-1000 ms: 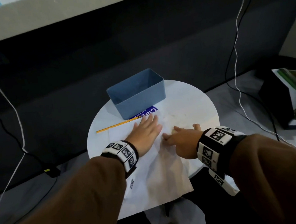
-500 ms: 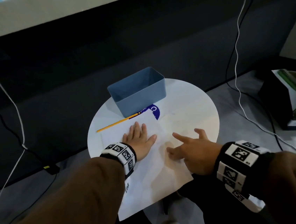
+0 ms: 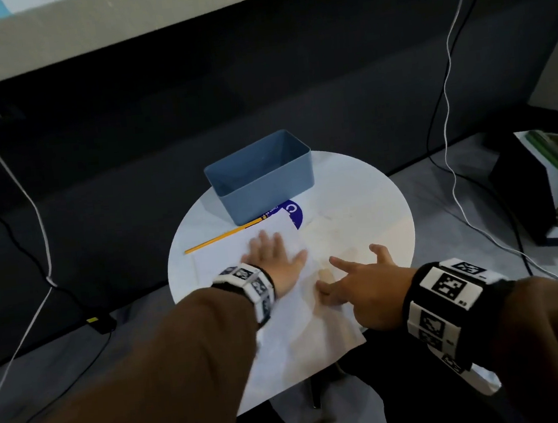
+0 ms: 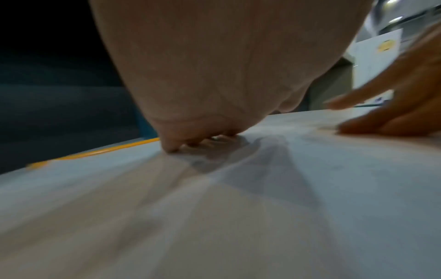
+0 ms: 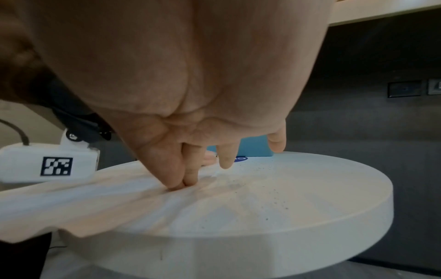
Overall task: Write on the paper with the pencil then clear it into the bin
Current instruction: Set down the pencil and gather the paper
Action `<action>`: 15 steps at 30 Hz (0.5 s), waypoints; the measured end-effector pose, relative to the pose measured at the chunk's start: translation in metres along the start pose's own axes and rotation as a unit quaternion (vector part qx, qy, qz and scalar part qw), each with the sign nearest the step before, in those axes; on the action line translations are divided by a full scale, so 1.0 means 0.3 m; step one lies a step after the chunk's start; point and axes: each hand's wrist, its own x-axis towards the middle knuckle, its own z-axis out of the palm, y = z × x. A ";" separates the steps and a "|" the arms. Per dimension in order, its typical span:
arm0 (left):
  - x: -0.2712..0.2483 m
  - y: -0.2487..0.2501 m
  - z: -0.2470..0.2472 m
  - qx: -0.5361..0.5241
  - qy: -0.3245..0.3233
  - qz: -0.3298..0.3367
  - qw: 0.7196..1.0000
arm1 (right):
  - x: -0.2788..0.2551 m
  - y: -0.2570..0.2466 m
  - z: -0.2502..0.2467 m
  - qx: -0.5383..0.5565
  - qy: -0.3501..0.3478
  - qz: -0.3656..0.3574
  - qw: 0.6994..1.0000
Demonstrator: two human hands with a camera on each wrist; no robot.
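Note:
A white sheet of paper (image 3: 294,333) lies on the round white table (image 3: 366,202) and hangs over its near edge. My left hand (image 3: 275,256) rests flat on the paper's upper part, fingers straight. My right hand (image 3: 353,279) presses the paper's right side with two fingertips (image 5: 181,184), the other fingers spread and lifted. A yellow pencil (image 3: 218,240) lies on the table just past the paper's far edge, left of the blue bin (image 3: 260,175). The bin stands open and looks empty. In the left wrist view the pencil (image 4: 95,152) shows beyond my left hand (image 4: 195,139).
A blue round sticker (image 3: 291,210) peeks out between paper and bin. Cables (image 3: 449,145) hang down the dark wall on both sides. A black box with papers (image 3: 550,182) stands on the floor at the right. My legs are under the table's near edge.
Both hands have drawn back toward me, sliding the paper nearer so more hangs over the table's edge. The blue sticker is more uncovered. The right hand's fingers have spread.

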 end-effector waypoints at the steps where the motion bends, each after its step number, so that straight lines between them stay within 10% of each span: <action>1: -0.019 0.048 0.009 -0.004 -0.017 0.055 0.998 | 0.000 -0.001 -0.003 0.000 0.006 0.001 1.000; 5: -0.090 0.163 -0.044 -0.127 -0.082 0.225 0.963 | -0.003 -0.002 -0.005 0.014 -0.003 0.004 1.000; 15: -0.072 -0.253 -0.144 0.094 0.012 -0.045 0.995 | -0.009 -0.006 -0.040 0.013 -0.043 -0.001 0.999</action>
